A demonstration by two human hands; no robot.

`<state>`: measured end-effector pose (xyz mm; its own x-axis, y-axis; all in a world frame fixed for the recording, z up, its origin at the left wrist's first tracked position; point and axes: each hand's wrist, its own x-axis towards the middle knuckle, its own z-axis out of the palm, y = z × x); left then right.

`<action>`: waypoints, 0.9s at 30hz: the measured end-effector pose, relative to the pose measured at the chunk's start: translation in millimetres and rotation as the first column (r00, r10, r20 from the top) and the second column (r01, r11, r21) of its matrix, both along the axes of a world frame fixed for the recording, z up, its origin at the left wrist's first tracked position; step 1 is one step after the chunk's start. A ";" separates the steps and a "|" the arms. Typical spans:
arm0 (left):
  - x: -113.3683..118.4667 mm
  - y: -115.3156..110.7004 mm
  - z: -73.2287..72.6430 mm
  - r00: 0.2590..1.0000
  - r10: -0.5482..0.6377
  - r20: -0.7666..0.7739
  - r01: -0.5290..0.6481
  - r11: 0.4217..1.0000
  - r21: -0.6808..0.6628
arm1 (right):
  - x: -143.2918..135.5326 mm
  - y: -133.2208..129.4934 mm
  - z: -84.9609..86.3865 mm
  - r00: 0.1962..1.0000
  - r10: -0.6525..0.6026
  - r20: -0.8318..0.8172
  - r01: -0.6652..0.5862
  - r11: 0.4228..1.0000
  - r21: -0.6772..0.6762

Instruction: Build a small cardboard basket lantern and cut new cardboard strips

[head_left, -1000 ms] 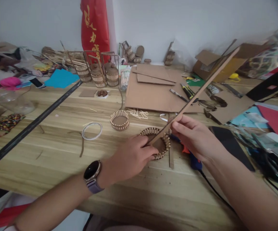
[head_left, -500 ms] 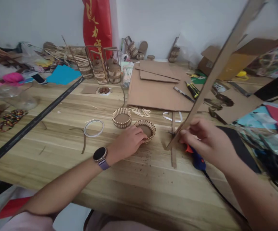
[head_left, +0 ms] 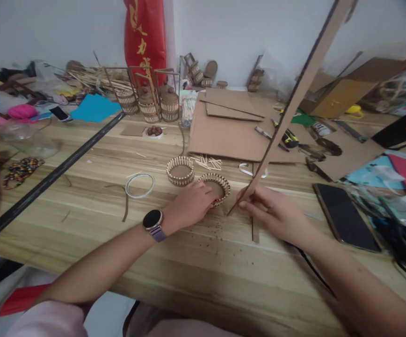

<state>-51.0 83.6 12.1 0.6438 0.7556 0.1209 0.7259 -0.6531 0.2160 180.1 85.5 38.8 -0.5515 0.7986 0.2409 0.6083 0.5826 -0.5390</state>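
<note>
Pinching a long cardboard strip [head_left: 287, 112] close to its lower end, the right hand [head_left: 275, 209] has thumb and forefinger pressed to it, the strip rising tilted from their grasp toward the back edge of the counter [head_left: 175, 274] and out of view at the top; its lower tip juts just past those fingers toward the front edge, near the stick-walled basket [head_left: 218, 187], and whether it touches the wood I cannot tell. That basket sits about midway between the counter's left and right sides, with the left hand [head_left: 192, 203] laid over its near-left rim, fingers close together and bent inward at the wall; the thumb is hidden, so I cannot tell whether they grip it. A second basket [head_left: 180, 172] stands just beyond the left hand, toward the back edge, with loose sticks [head_left: 208, 163] scattered near it. A white ring [head_left: 138, 196] lies farther toward the left side, dark crumbs [head_left: 208, 239] are strewn between the left hand and the front edge, a flat narrow strip [head_left: 255, 231] runs beneath the right hand, and a phone [head_left: 345, 216] rests toward the front right corner
</note>
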 end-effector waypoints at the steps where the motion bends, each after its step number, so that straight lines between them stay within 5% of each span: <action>1: 0.4 0.2 0.3 1.000 0.001 -0.007 -0.001 1.000 -0.001 | -3.8 0.3 0.4 1.000 0.030 -0.002 -0.030 0.999 -0.015; 27: 3.5 0.3 3.2 0.999 0.034 0.026 -0.032 0.995 -0.097 | -30.9 6.4 -15.5 0.996 0.085 -0.019 -0.085 0.995 0.044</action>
